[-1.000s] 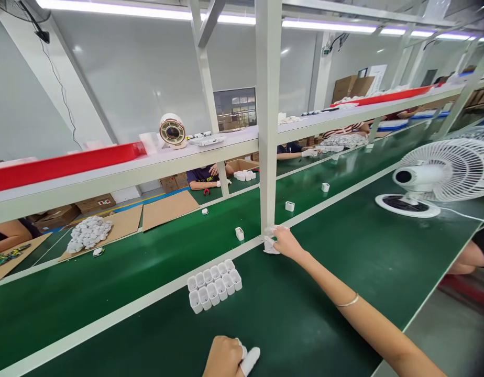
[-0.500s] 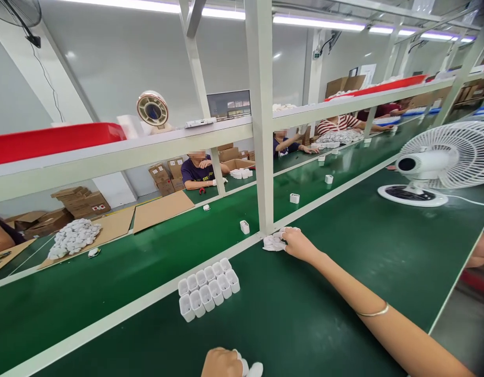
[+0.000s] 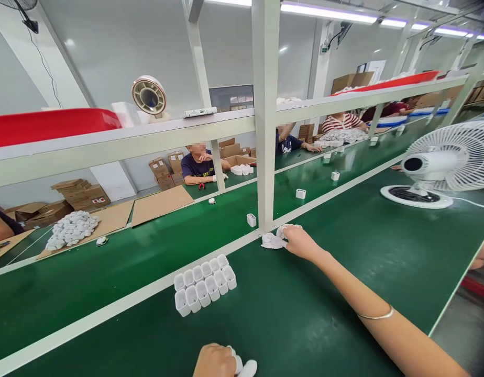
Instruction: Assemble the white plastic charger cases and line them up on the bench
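Note:
My right hand (image 3: pixel 297 241), with white finger cots, reaches far out and rests on a small pile of white finger cots or wipes (image 3: pixel 272 241) at the foot of the white frame post (image 3: pixel 265 131). My left hand (image 3: pixel 220 361) sits at the bottom edge, fingers curled, white cots on its fingertips; whether it holds anything I cannot tell. A block of several white open-topped plastic housings (image 3: pixel 205 285) stands in two rows on the green mat (image 3: pixel 344 293), between both hands.
A white desk fan (image 3: pixel 442 165) stands at the right. Single white housings (image 3: pixel 251 220) ride the green conveyor (image 3: pixel 147 251) behind the white rail. Cardboard sheets and a heap of white parts (image 3: pixel 71 229) lie across it. Other people sit opposite. A red tray (image 3: pixel 49 125) rests on the shelf.
My right hand shifted slightly right along the post's foot, staying on the white pile. The camera tipped up a little, and conveyor parts drifted rightward.

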`<state>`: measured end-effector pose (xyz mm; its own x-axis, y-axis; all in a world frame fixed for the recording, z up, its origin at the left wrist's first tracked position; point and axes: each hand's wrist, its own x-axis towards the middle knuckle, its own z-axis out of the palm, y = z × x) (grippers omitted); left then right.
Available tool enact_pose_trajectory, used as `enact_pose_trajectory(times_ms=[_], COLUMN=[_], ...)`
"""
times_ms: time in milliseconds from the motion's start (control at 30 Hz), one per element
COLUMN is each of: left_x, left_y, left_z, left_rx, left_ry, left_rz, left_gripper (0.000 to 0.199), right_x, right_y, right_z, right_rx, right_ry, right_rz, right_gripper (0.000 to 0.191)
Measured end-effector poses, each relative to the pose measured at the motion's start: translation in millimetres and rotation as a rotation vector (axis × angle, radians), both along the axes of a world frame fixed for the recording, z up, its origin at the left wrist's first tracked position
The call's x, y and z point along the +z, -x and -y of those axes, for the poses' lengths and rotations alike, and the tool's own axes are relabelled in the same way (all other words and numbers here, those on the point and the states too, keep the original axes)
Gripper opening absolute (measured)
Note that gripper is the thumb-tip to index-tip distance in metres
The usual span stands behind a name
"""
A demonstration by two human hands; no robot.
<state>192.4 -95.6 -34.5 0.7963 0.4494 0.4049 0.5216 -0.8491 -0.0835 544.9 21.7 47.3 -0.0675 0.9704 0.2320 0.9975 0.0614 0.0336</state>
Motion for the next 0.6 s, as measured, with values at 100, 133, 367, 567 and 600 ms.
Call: enact_pose_trajectory(times_ms=[100, 133, 367, 567, 600], left_x=[4.8, 6.7, 15.4, 13.9, 13.4], left_y=[0, 0, -2, -3, -3], left_z=[1, 2, 5, 5, 5], left_rx=[-0.008, -0.011, -0.007, 0.008, 0.01], left_ry=[0.009, 0.011, 0.044, 0.042, 0.033], left_rz=[0.005, 0.003, 0.031, 0.03, 0.018], left_gripper=[0.058, 0.059, 0.061, 0.061, 0.061], right_x=[3.6, 4.3, -3.0, -7.8, -7.8], right_y=[-3, -4, -2, 1, 1], right_z=[1, 1, -1, -4, -4], right_rx=[-0.021, -0.03, -0.017, -0.023, -0.03], right_ry=[-0.004, -0.007, 0.021, 0.011, 0.007], right_rz=[-0.007, -0.006, 0.008, 0.013, 0.009], right_gripper=[0.028, 0.028, 0.031, 0.028, 0.027])
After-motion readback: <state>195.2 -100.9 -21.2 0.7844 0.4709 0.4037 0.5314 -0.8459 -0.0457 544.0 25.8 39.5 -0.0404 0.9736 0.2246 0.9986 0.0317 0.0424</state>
